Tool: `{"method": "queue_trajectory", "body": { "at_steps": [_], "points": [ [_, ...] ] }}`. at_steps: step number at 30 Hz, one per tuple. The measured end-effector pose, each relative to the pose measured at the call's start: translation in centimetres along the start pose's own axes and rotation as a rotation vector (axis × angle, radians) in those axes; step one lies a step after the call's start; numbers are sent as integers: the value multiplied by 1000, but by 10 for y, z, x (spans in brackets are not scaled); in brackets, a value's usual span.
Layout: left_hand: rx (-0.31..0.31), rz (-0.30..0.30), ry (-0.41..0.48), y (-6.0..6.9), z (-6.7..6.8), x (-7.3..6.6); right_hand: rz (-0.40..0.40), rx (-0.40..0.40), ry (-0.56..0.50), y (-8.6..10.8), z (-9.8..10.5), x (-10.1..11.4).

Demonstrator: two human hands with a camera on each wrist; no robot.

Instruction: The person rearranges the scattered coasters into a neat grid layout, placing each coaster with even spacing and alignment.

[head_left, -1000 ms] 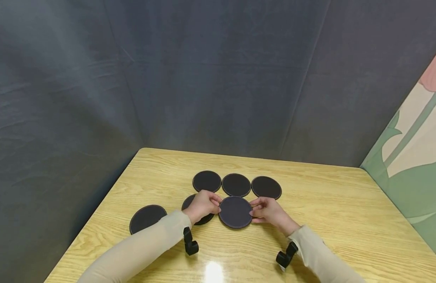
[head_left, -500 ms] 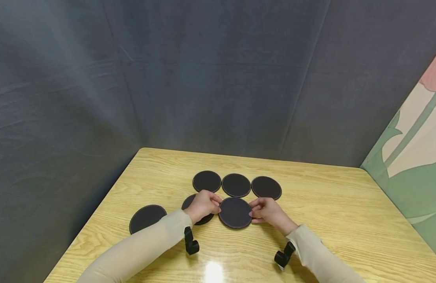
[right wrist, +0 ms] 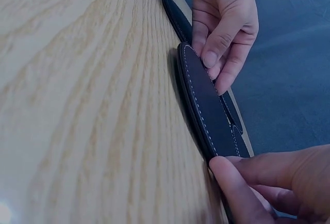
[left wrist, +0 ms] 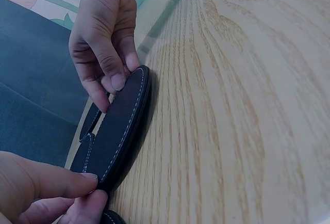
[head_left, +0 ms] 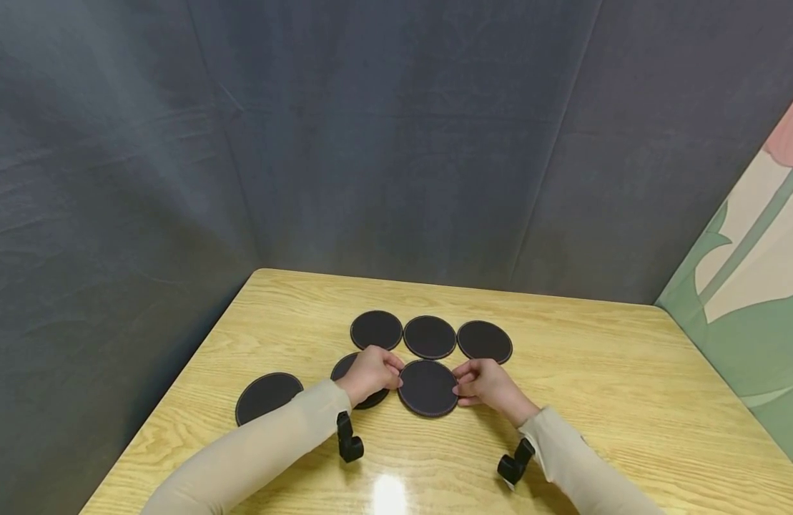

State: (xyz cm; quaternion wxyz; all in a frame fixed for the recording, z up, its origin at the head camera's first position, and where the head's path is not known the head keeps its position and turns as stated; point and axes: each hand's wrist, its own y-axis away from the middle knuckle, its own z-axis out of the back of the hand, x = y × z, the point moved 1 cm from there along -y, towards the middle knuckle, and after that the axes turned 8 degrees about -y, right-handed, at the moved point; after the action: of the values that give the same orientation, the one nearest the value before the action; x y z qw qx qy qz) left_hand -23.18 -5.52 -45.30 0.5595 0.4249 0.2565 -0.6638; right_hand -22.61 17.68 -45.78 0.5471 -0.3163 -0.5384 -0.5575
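A round black coaster [head_left: 428, 388] with a stitched rim lies between my two hands. At its left edge my left hand [head_left: 370, 377] pinches it between thumb and fingers. My right hand [head_left: 488, 387] holds the opposite edge the same way, its thumb on the rim in the right wrist view. The coaster is nearly level, low over the wooden table; whether its underside touches the wood I cannot tell. Just behind it sits another black coaster [head_left: 430, 337]. Partly hidden under my left hand is one more coaster [head_left: 342, 367].
At the back, a left coaster [head_left: 376, 330] and a right coaster [head_left: 484, 341] flank the middle one in a row. A separate coaster [head_left: 267, 397] lies left, partly covered by my left sleeve [head_left: 261, 450]. Dark curtain [head_left: 396, 143] hangs behind the wooden table [head_left: 602, 372].
The coaster between my hands has shifted very slightly toward me. My right wrist has edged a little left. Both hands keep their hold, and the other coasters stay put.
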Motion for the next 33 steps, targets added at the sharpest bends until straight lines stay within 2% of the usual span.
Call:
{"method": "queue_trajectory", "body": {
  "at_steps": [10, 22, 28, 33],
  "points": [
    [-5, -12, -39, 0, -1, 0, -4, -12, 26, 2, -1, 0],
    [-1, -13, -40, 1, 0, 1, -5, -20, 26, 3, -1, 2],
    [26, -7, 6, 1, 1, 4, 2, -9, 38, 2, 0, 1],
    [69, -4, 114, 4, 5, 3, -1, 17, 12, 2, 4, 1]
  ]
}}
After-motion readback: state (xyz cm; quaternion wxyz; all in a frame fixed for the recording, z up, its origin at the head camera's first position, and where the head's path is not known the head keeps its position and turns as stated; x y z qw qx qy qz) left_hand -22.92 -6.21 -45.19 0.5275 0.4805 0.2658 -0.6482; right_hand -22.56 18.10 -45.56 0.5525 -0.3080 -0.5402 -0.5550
